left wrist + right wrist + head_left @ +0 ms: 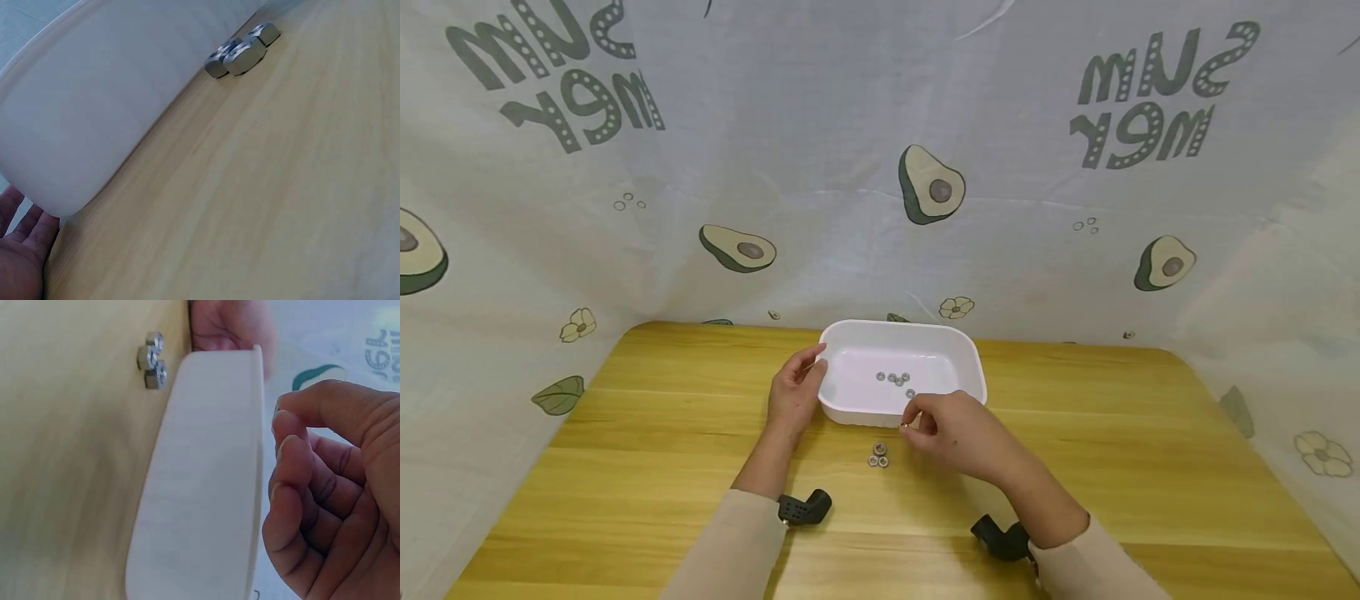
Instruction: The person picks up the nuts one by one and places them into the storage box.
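Note:
A white plastic container (pixel 850 415) stands on the table with several small metal nuts (pixel 892 378) inside. My left hand (pixel 792 400) rests against its left end, the fingers and thumb at the rim; in the left wrist view the same hand (pixel 24 250) shows at the container's corner with fingers extended. Between thumb and index finger, my right hand (pixel 958 433) pinches a small metal nut (pixel 904 426) at the container's front edge. The right wrist view shows this hand (pixel 337 469) beside the rim, the pinched piece mostly hidden by the fingertips.
Three nuts (pixel 878 456) lie grouped on the wooden table (pixel 1075 467) just in front of the container, one larger than the others. A pale cloth (pixel 835 208) with avocado prints hangs behind the table and along its sides. Each wrist wears a black device.

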A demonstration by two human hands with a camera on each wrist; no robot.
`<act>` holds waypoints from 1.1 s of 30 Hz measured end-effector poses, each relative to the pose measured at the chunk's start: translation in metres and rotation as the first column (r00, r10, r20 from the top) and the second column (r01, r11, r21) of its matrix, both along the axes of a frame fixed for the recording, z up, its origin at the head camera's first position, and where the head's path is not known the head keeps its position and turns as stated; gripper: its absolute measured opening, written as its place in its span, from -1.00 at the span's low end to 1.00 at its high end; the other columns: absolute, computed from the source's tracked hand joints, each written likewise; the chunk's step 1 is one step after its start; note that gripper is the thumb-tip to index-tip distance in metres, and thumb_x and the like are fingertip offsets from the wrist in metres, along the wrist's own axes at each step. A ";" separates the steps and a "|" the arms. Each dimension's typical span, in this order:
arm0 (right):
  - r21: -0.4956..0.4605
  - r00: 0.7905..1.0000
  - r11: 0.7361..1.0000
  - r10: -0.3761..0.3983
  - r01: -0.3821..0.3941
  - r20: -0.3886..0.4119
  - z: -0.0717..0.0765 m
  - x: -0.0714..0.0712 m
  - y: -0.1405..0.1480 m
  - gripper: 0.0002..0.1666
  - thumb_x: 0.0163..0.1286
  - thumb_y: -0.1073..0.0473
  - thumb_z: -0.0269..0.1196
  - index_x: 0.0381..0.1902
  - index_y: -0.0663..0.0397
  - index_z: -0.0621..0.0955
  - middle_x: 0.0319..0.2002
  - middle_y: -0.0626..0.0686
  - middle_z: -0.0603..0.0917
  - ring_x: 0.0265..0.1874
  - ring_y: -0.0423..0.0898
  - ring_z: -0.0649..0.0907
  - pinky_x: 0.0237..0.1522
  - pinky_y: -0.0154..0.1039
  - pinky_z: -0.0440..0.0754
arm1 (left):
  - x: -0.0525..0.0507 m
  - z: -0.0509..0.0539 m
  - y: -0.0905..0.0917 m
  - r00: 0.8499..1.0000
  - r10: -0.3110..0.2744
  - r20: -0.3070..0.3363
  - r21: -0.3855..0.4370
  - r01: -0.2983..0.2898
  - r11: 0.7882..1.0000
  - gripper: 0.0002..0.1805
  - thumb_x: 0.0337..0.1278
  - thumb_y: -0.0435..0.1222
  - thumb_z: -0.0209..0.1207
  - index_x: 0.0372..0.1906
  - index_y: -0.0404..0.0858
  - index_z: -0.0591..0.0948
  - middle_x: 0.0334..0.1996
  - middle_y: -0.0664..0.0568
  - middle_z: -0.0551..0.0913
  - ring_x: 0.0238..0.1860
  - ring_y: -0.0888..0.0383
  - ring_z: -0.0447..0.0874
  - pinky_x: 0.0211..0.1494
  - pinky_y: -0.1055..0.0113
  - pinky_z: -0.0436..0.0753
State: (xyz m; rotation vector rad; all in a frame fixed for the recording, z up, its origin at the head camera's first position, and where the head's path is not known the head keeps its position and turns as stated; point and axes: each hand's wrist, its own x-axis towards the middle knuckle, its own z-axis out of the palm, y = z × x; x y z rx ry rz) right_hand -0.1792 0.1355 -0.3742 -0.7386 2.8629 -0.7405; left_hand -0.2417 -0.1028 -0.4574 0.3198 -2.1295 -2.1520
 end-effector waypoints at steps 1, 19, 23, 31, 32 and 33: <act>-0.002 1.000 1.000 -0.003 0.003 -0.009 0.001 -0.001 0.001 -0.93 0.37 0.12 0.33 -0.30 -0.03 0.68 -0.61 -0.24 0.56 -0.62 -0.32 0.46 -0.49 -0.41 0.49 | 0.000 0.000 0.000 1.000 -0.002 -0.001 -0.003 0.002 1.000 -0.62 0.41 -0.16 0.16 0.25 -0.07 0.65 0.41 -0.05 0.50 0.40 -0.09 0.50 0.43 0.00 0.54; 0.042 0.993 0.994 -0.095 0.099 -0.075 0.013 -0.025 0.011 -0.89 0.36 0.11 0.35 -0.24 0.00 0.70 -0.60 -0.17 0.59 -0.62 -0.24 0.48 -0.49 -0.35 0.48 | 0.001 -0.001 -0.003 1.000 -0.012 -0.016 -0.007 0.012 1.000 -0.61 0.43 -0.16 0.15 0.26 -0.08 0.64 0.42 -0.06 0.50 0.39 -0.08 0.50 0.44 0.00 0.54; 0.051 0.993 0.993 -0.106 0.109 -0.057 0.012 -0.032 0.012 -0.88 0.38 0.10 0.33 -0.22 0.00 0.70 -0.58 -0.15 0.59 -0.61 -0.22 0.49 -0.48 -0.33 0.49 | 0.001 0.000 -0.003 1.000 -0.016 -0.011 -0.005 0.016 1.000 -0.62 0.43 -0.16 0.15 0.27 -0.07 0.64 0.41 -0.05 0.50 0.39 -0.07 0.50 0.44 0.01 0.54; 0.075 0.992 0.990 -0.112 0.116 -0.055 0.007 -0.049 0.010 -0.87 0.39 0.09 0.33 -0.21 0.00 0.70 -0.55 -0.12 0.61 -0.58 -0.19 0.50 -0.46 -0.31 0.49 | 0.001 0.000 -0.001 1.000 -0.011 -0.015 0.001 0.011 1.000 -0.62 0.42 -0.17 0.16 0.26 -0.09 0.64 0.41 -0.07 0.50 0.39 -0.07 0.50 0.45 0.01 0.53; 0.083 0.992 0.990 -0.110 0.115 -0.057 0.006 -0.052 0.009 -0.86 0.39 0.08 0.33 -0.21 0.01 0.70 -0.55 -0.11 0.62 -0.58 -0.19 0.50 -0.47 -0.31 0.49 | 0.001 0.000 -0.001 1.000 -0.011 -0.015 0.004 0.011 1.000 -0.62 0.42 -0.18 0.16 0.26 -0.09 0.64 0.40 -0.07 0.51 0.39 -0.06 0.50 0.46 0.01 0.52; 0.092 0.992 0.989 -0.112 0.117 -0.058 0.004 -0.054 0.008 -0.86 0.38 0.08 0.33 -0.21 0.00 0.70 -0.54 -0.11 0.62 -0.58 -0.19 0.50 -0.47 -0.31 0.49 | 0.001 0.000 0.000 1.000 -0.012 -0.017 0.003 0.012 1.000 -0.61 0.42 -0.17 0.17 0.27 -0.10 0.64 0.40 -0.08 0.50 0.39 -0.07 0.50 0.46 0.01 0.52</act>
